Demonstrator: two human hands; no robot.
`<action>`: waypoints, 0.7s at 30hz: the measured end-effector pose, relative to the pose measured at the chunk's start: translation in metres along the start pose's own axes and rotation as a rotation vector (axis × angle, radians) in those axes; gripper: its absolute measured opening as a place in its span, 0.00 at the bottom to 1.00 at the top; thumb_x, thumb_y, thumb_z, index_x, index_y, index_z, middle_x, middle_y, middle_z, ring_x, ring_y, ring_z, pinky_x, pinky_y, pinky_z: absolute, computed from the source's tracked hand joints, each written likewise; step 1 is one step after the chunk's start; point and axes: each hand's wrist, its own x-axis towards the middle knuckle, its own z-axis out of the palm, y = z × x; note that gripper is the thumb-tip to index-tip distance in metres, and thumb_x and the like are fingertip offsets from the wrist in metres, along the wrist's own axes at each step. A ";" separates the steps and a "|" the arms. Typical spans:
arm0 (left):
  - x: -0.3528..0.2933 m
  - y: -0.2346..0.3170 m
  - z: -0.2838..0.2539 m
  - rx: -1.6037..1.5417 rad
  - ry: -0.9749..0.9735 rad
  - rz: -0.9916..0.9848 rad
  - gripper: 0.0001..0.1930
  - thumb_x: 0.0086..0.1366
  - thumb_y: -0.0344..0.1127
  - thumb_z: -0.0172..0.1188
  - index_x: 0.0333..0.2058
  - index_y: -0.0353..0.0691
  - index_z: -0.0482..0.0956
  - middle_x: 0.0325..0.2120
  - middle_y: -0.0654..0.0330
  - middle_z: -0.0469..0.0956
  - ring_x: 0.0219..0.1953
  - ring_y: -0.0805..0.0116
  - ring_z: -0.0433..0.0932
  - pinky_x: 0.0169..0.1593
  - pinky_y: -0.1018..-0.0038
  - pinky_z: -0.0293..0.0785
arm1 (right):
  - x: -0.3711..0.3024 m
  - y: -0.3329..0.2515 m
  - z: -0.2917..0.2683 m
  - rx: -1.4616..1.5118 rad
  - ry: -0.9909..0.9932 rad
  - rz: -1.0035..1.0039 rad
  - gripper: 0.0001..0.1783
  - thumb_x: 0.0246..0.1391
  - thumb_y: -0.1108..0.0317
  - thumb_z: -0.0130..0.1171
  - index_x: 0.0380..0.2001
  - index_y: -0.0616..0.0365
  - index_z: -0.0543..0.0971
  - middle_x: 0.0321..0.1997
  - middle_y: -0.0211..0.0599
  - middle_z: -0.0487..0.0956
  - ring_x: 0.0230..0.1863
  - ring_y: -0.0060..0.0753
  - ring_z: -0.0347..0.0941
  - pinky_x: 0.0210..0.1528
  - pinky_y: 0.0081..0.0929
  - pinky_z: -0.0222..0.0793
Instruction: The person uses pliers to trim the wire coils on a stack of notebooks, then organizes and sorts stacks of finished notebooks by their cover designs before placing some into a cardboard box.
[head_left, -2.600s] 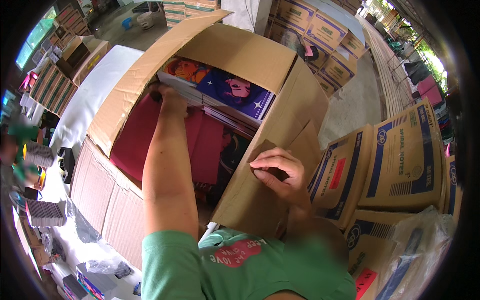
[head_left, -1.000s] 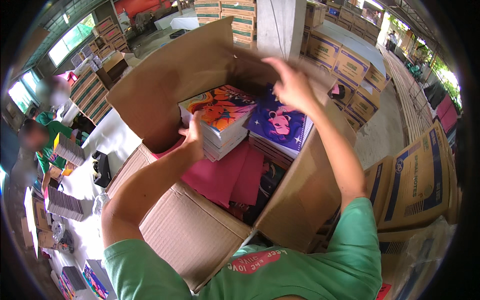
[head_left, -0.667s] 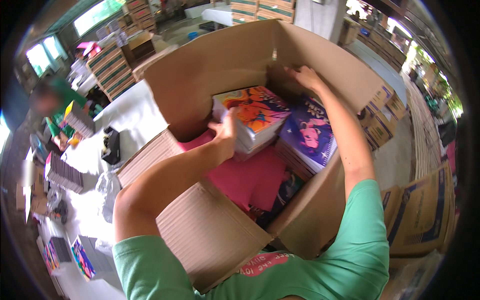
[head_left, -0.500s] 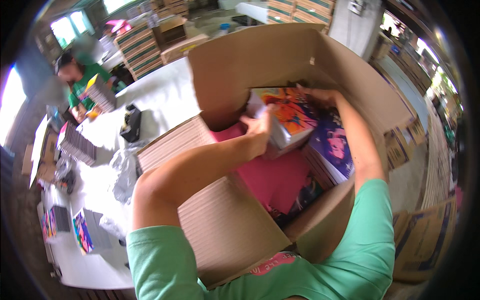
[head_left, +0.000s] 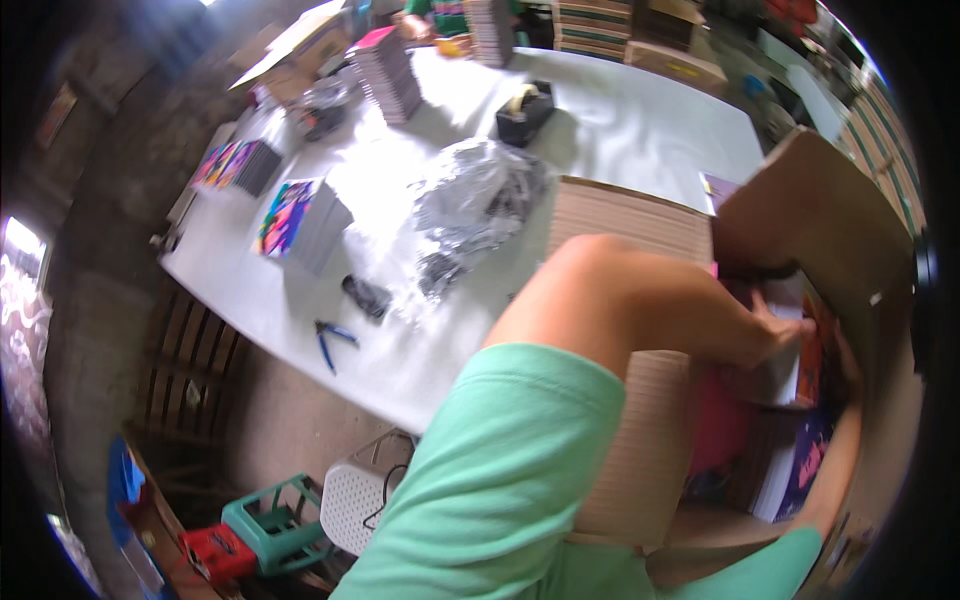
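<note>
Inside the large cardboard box (head_left: 815, 215), my left hand (head_left: 768, 330) grips the near side of a stack of notebooks (head_left: 785, 378) with an orange picture cover. Across from it, my right hand (head_left: 848, 365) is at the stack's other side, its fingers blurred and partly hidden against the box wall. A second notebook stack (head_left: 808, 458), with a purple and pink cover, lies in the box close to my right forearm. Beside both stacks is a dark pink sheet or cover (head_left: 718, 425), partly behind my left arm.
On the white table (head_left: 400, 370) lie crumpled clear plastic (head_left: 470, 200), a black tape dispenser (head_left: 525, 112), blue-handled cutters (head_left: 333, 342) and several notebook stacks (head_left: 385, 75). A green stool (head_left: 280, 525) and a white seat (head_left: 352, 505) stand below. Another person's hand (head_left: 418, 28) is across the table.
My view has swung left, so the box now sits at the right edge and more of the table shows. Both hands stay at the orange-covered stack inside the box.
</note>
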 end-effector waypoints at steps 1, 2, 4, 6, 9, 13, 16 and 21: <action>0.004 0.000 0.002 -0.024 -0.008 0.004 0.64 0.38 0.57 0.64 0.64 0.44 0.26 0.60 0.41 0.53 0.62 0.47 0.54 0.59 0.56 0.58 | 0.001 -0.002 0.001 -0.011 0.007 -0.009 0.32 0.58 0.46 0.46 0.59 0.55 0.63 0.59 0.32 0.67 0.59 0.28 0.61 0.61 0.30 0.54; 0.004 0.000 -0.001 -0.047 -0.028 0.005 0.64 0.38 0.56 0.64 0.63 0.44 0.25 0.60 0.41 0.53 0.62 0.47 0.54 0.59 0.55 0.58 | 0.001 -0.005 0.001 -0.022 0.021 -0.012 0.32 0.58 0.46 0.46 0.59 0.55 0.63 0.59 0.32 0.67 0.59 0.28 0.61 0.61 0.30 0.54; 0.005 0.005 -0.007 -0.091 -0.068 0.009 0.64 0.38 0.52 0.64 0.63 0.44 0.24 0.60 0.41 0.53 0.62 0.46 0.54 0.59 0.55 0.58 | 0.003 -0.015 0.001 -0.049 0.043 -0.028 0.32 0.58 0.46 0.47 0.59 0.55 0.63 0.59 0.32 0.67 0.59 0.28 0.61 0.61 0.30 0.54; -0.001 0.011 -0.009 -0.107 -0.088 0.013 0.64 0.38 0.49 0.64 0.63 0.44 0.23 0.59 0.41 0.54 0.61 0.46 0.55 0.58 0.55 0.59 | 0.003 -0.024 0.004 -0.077 0.057 -0.039 0.33 0.58 0.46 0.47 0.59 0.56 0.63 0.59 0.32 0.67 0.59 0.28 0.61 0.61 0.29 0.55; -0.007 0.017 -0.010 -0.123 -0.063 0.051 0.65 0.37 0.46 0.65 0.62 0.45 0.20 0.58 0.40 0.55 0.60 0.45 0.57 0.58 0.56 0.59 | 0.002 -0.036 0.010 -0.118 0.067 -0.066 0.33 0.58 0.46 0.47 0.59 0.56 0.63 0.59 0.32 0.67 0.59 0.27 0.61 0.61 0.29 0.55; -0.031 0.032 -0.023 -0.079 0.004 0.066 0.66 0.35 0.48 0.66 0.63 0.47 0.22 0.57 0.37 0.53 0.59 0.44 0.55 0.58 0.56 0.58 | -0.002 -0.058 0.015 -0.170 0.118 -0.106 0.33 0.58 0.46 0.47 0.59 0.57 0.63 0.59 0.32 0.67 0.59 0.27 0.61 0.61 0.29 0.55; -0.067 0.045 -0.044 -0.072 -0.013 0.127 0.68 0.33 0.51 0.67 0.63 0.47 0.22 0.56 0.36 0.51 0.59 0.43 0.53 0.59 0.58 0.58 | -0.010 -0.087 0.024 -0.222 0.153 -0.153 0.34 0.57 0.45 0.47 0.59 0.58 0.63 0.59 0.32 0.67 0.59 0.27 0.61 0.61 0.28 0.55; -0.092 0.074 -0.037 -0.042 -0.008 0.332 0.69 0.32 0.52 0.68 0.63 0.48 0.22 0.55 0.36 0.52 0.57 0.43 0.55 0.60 0.60 0.56 | -0.057 -0.139 0.031 -0.278 0.255 -0.177 0.37 0.55 0.45 0.50 0.60 0.60 0.61 0.61 0.30 0.65 0.61 0.24 0.60 0.61 0.25 0.54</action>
